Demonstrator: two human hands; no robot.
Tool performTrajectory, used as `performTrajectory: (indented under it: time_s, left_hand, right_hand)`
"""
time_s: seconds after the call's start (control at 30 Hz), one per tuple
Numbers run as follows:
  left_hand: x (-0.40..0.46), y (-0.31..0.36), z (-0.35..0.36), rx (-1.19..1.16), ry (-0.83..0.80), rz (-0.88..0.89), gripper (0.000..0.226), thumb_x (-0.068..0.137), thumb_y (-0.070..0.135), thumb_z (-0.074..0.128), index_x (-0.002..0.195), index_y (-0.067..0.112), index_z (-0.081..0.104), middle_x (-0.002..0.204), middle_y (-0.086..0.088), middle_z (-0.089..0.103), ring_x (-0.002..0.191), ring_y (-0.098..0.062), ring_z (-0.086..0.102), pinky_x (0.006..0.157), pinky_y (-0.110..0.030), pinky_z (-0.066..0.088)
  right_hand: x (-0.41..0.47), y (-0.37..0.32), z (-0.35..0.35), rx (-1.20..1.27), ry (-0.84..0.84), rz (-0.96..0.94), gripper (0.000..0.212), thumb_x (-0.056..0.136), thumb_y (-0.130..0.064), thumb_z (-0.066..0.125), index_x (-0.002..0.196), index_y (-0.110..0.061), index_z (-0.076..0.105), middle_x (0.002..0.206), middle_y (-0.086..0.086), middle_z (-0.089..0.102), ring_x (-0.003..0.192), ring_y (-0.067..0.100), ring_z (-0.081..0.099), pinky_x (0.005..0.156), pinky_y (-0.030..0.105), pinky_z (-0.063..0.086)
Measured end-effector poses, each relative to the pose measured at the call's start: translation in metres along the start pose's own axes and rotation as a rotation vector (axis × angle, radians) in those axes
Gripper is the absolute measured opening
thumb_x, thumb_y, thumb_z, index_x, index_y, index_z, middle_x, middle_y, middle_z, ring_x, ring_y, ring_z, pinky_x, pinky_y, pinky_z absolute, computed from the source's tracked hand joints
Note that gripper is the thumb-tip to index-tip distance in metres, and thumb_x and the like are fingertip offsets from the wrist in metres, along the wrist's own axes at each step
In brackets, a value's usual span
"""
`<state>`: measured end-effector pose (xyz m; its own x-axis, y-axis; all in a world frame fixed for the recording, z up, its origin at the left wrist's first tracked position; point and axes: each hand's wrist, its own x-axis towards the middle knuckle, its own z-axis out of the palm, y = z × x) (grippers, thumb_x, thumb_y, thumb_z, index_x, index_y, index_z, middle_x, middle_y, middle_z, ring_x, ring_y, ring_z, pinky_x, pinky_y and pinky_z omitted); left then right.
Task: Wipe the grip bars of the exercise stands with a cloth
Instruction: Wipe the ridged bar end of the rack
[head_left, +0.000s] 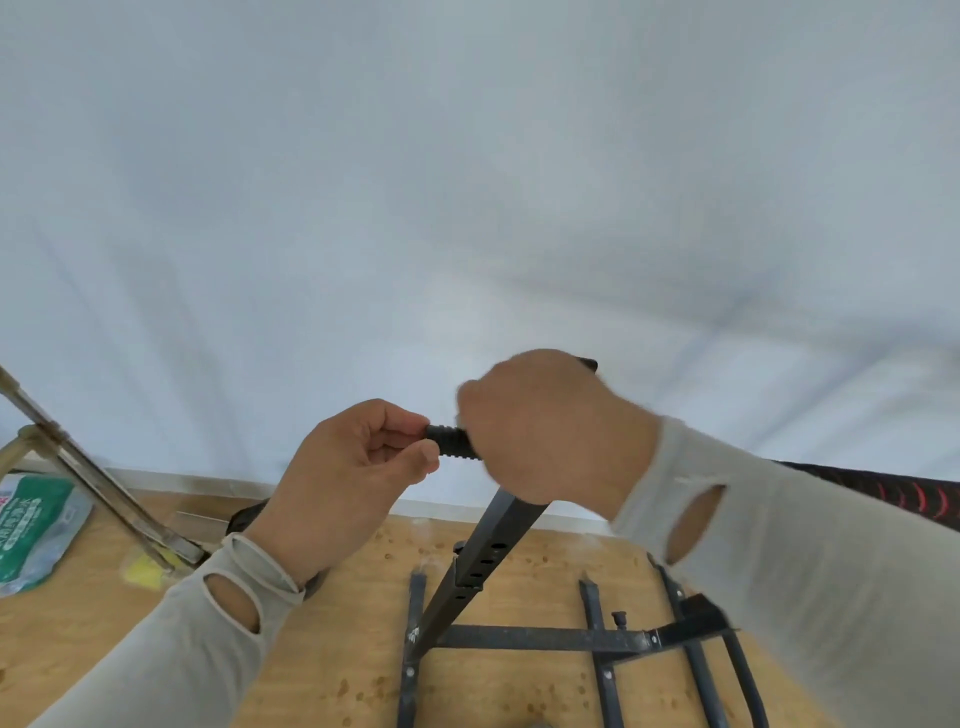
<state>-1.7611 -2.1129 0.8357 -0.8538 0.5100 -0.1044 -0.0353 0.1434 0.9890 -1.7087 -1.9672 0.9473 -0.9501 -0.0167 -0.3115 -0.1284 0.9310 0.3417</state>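
A black ribbed grip bar (451, 441) tops a black metal exercise stand (483, 564) that rises from the wooden floor. My right hand (545, 431) is wrapped round the bar and covers most of it; the bar's far end peeks out beyond the knuckles. My left hand (358, 467) pinches the near end of the bar between thumb and curled fingers. No cloth shows in either hand. Both arms wear light grey sleeves with thumb holes.
The stand's black base bars (545, 638) spread over the wooden floor (332, 649) below. A green and white packet (31, 525) and a yellow object (143, 571) lie at the left beside a slanted metal frame (98, 483). A white wall fills the background.
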Motion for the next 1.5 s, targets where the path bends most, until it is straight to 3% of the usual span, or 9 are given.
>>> performTrajectory:
  time_s: [0.2,0.33,0.47,0.67,1.0,1.17,1.27,1.43,1.5]
  left_hand:
    - [-0.003,0.0,0.0,-0.042,0.017,-0.004,0.007,0.088,0.012,0.075,0.094,0.015,0.073,0.086,-0.002,0.079,0.082,-0.019,0.076,0.078,-0.028,0.057]
    - [-0.004,-0.002,-0.002,-0.026,-0.005,-0.011,0.012,0.089,0.014,0.075,0.1,0.017,0.071,0.093,-0.002,0.079,0.088,-0.019,0.075,0.085,-0.032,0.057]
    - [0.0,0.001,-0.003,0.003,-0.031,0.001,0.021,0.092,0.016,0.071,0.111,0.026,0.071,0.094,0.0,0.078,0.088,-0.016,0.076,0.082,-0.023,0.057]
    - [0.003,0.008,-0.007,0.023,-0.08,-0.019,0.017,0.093,0.013,0.07,0.109,0.02,0.074,0.094,0.0,0.079,0.087,-0.016,0.077,0.075,-0.015,0.057]
    - [0.008,0.015,-0.016,0.088,-0.184,-0.01,0.017,0.097,0.008,0.063,0.108,0.014,0.076,0.09,-0.005,0.079,0.088,-0.018,0.076,0.079,-0.024,0.06]
    - [0.007,0.022,-0.018,0.179,-0.195,0.012,0.039,0.082,-0.019,0.051,0.074,0.012,0.074,0.062,0.007,0.071,0.056,0.002,0.062,0.059,-0.009,0.046]
    - [0.011,0.019,-0.016,0.151,-0.182,0.022,0.022,0.094,0.005,0.063,0.091,0.019,0.08,0.081,0.0,0.078,0.076,-0.012,0.074,0.075,-0.021,0.057]
    - [0.016,0.014,-0.013,0.072,-0.111,-0.026,0.013,0.096,0.014,0.065,0.101,0.016,0.078,0.086,-0.005,0.079,0.083,-0.021,0.076,0.079,-0.03,0.061]
    - [0.014,0.014,-0.011,0.06,-0.094,-0.041,0.013,0.095,0.014,0.066,0.101,0.017,0.077,0.084,-0.005,0.079,0.083,-0.021,0.076,0.078,-0.027,0.062]
  right_hand:
    - [0.028,-0.012,0.029,0.437,0.15,0.027,0.007,0.1,-0.02,0.053,0.094,-0.019,0.054,0.08,-0.006,0.061,0.078,0.018,0.061,0.06,0.033,0.048]
    - [-0.019,0.018,0.042,0.253,0.384,-0.156,0.01,0.099,-0.017,0.059,0.091,-0.018,0.065,0.073,-0.012,0.051,0.073,0.021,0.06,0.065,0.031,0.043]
    - [-0.054,0.058,0.038,0.173,0.09,-0.134,0.022,0.105,-0.032,0.046,0.104,-0.031,0.068,0.105,-0.011,0.056,0.1,0.013,0.053,0.09,0.031,0.046]
    - [-0.053,0.068,0.027,0.162,-0.116,-0.118,0.035,0.107,-0.034,0.043,0.138,-0.043,0.057,0.134,-0.015,0.05,0.126,0.014,0.048,0.103,0.028,0.041]
    - [-0.013,0.009,0.013,-0.154,0.046,-0.418,0.023,0.101,-0.014,0.046,0.105,-0.026,0.065,0.098,-0.009,0.051,0.092,0.018,0.048,0.079,0.037,0.053]
    - [0.015,-0.027,0.02,-0.337,0.155,-0.488,0.017,0.087,-0.016,0.066,0.075,-0.027,0.071,0.08,-0.01,0.061,0.069,0.013,0.047,0.052,0.028,0.032]
    - [0.004,-0.016,0.023,-0.293,0.154,-0.406,0.021,0.099,-0.011,0.05,0.1,-0.02,0.069,0.098,-0.002,0.06,0.081,0.018,0.046,0.06,0.032,0.041]
    - [-0.024,0.04,0.015,-0.095,0.146,-0.221,0.038,0.097,-0.022,0.047,0.066,-0.024,0.026,0.086,0.002,0.049,0.09,0.029,0.058,0.071,0.042,0.054]
    - [-0.038,0.063,0.018,-0.031,0.055,-0.055,0.027,0.099,-0.03,0.044,0.073,-0.025,0.04,0.09,-0.007,0.05,0.091,0.023,0.057,0.077,0.037,0.052]
